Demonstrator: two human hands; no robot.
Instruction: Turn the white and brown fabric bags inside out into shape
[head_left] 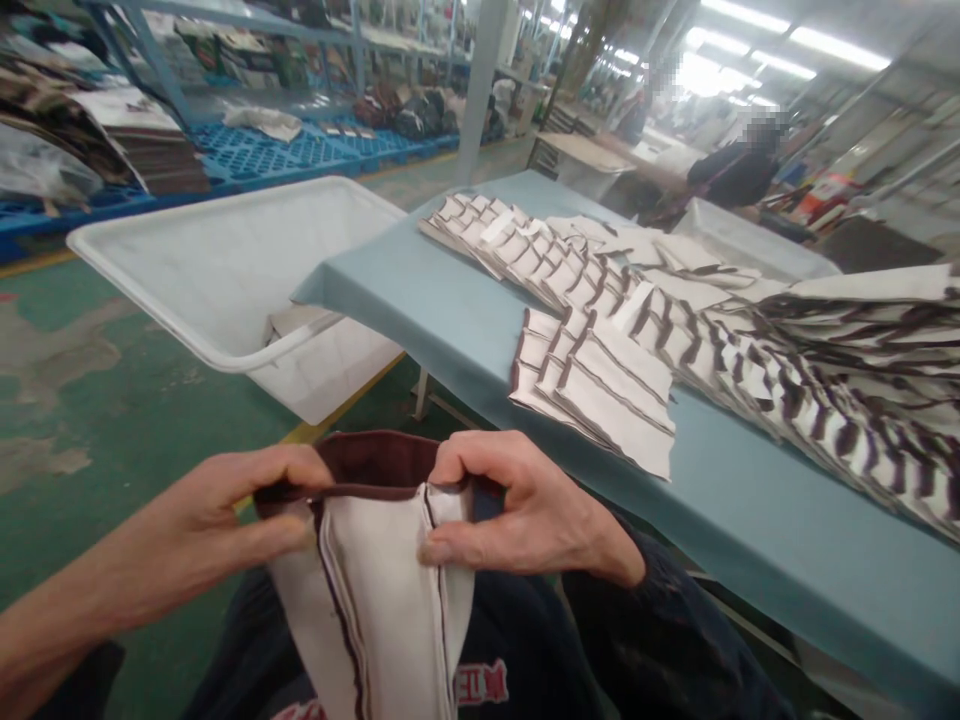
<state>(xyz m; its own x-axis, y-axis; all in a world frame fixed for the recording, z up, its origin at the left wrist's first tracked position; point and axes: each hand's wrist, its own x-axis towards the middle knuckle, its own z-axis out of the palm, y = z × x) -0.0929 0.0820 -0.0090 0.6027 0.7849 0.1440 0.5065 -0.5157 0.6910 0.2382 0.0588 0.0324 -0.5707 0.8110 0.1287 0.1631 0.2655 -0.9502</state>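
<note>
A sewn tube of cream fabric (382, 590) with dark seams and a maroon-brown lining hangs upright in front of my body. My left hand (247, 505) pinches its top rim at the left seam, thumb outside and fingers over the edge. At the right seam, my right hand (510, 505) grips the same rim, its thumb pressed on the outside. Between the hands the mouth gapes, showing the brown inside (382, 458). The lower end runs out of view. On the table beyond lie a few similar flat cream pieces (615, 385), overlapping one another.
A blue-grey covered table (465, 340) runs diagonally to the right, bearing long overlapping rows of cream pieces (675, 340). A large white bin (172, 270) stands left of it. Behind are blue pallets (315, 148), a post (484, 90) and a person (739, 165) in dark clothing.
</note>
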